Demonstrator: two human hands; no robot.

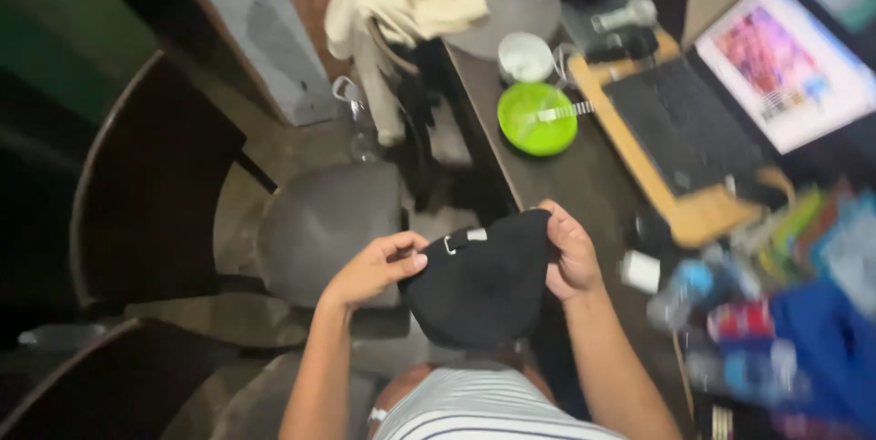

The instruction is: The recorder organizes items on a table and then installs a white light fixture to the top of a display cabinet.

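Head view, both hands [376, 267] gripping black cap [479, 285], small white tag.

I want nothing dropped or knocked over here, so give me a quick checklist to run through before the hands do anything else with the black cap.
1. Left hand has a grip on the black cap: ok, fingers pinch its left edge.
2. Right hand has a grip on it: ok, fingers curl over the right edge.
3. Cap is off the desk: ok, held in the air above the lap.
4. Buckle strap faces up and is visible: ok.
5. Green bowl with its spoon is apart from the hands: ok.
6. Items at the right desk edge are steady: cannot tell, too blurred.
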